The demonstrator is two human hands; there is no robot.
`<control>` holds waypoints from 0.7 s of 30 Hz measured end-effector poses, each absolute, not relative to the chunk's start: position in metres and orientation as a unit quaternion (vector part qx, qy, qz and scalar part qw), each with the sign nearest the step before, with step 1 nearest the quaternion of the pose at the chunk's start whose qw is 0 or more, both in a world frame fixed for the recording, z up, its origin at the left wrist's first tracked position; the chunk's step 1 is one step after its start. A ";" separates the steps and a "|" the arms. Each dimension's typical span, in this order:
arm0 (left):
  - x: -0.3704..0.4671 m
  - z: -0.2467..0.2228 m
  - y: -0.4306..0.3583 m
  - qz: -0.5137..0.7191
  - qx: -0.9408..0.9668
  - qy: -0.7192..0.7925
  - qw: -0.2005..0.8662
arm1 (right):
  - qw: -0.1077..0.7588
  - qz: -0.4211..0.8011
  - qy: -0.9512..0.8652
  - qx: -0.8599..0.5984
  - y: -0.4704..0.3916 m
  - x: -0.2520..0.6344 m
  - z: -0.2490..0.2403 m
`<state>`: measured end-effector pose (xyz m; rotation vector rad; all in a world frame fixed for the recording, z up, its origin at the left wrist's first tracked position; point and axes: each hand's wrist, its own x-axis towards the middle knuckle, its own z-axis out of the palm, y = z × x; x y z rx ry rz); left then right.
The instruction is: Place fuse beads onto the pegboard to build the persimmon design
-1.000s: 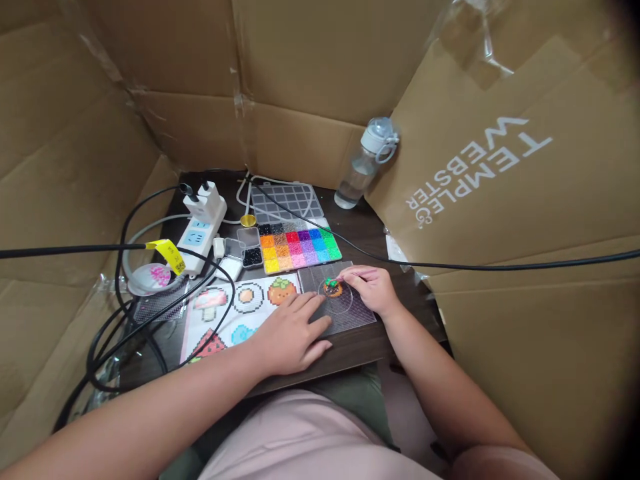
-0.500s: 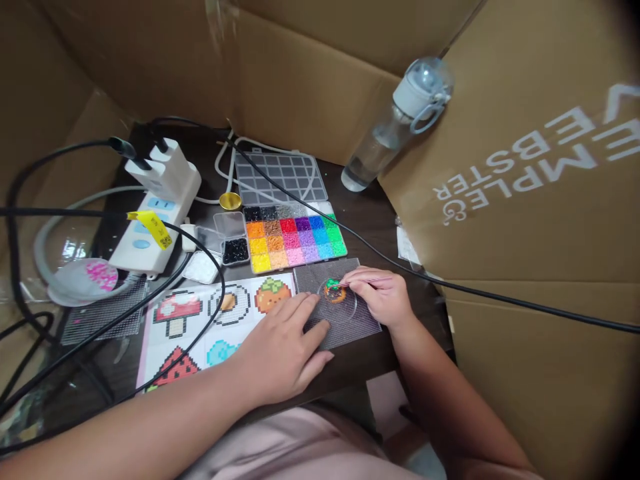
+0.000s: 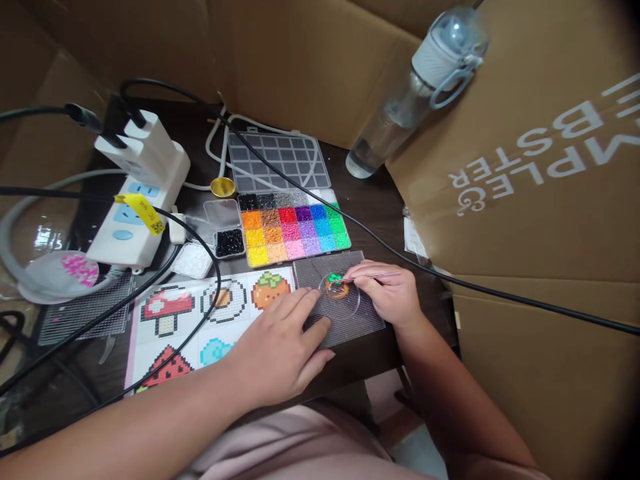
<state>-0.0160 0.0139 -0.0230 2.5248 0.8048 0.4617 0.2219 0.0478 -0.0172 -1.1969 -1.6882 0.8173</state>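
Observation:
On a clear pegboard (image 3: 370,319) lies a small figure of fuse beads (image 3: 337,288), orange with a green top and dark spots. My right hand (image 3: 393,291) pinches a pair of thin tweezers (image 3: 367,277), their tips at the green beads. A round clear dish or ring (image 3: 357,308) surrounds the figure's lower side. My left hand (image 3: 287,347) rests flat with fingers apart on the pegboard's left edge and the pattern sheet (image 3: 195,277). That sheet shows pixel pictures, among them a mushroom, an egg and an orange fruit with green leaves.
Behind the board stands an open bead box (image 3: 295,230) sorted by colour. Beside it are a small box of black beads (image 3: 230,243) and a gold cup (image 3: 223,187). A power strip (image 3: 131,223), a black cable (image 3: 310,190) and a water bottle (image 3: 387,130) surround the work.
The view has shifted slightly, so the surroundings sit differently in the picture. My right hand still grips the tweezers at the green beads; my left hand keeps its place on the board.

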 end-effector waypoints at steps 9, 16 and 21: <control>-0.015 -0.023 0.016 0.175 0.913 0.291 0.228 | 0.435 0.337 -0.673 -0.494 0.048 0.222 -0.018; -0.015 -0.023 0.016 0.169 0.914 0.290 0.229 | 0.435 0.336 -0.675 -0.492 0.048 0.223 -0.017; -0.016 -0.023 0.016 0.167 0.914 0.290 0.229 | 0.441 0.338 -0.672 -0.490 0.048 0.223 -0.019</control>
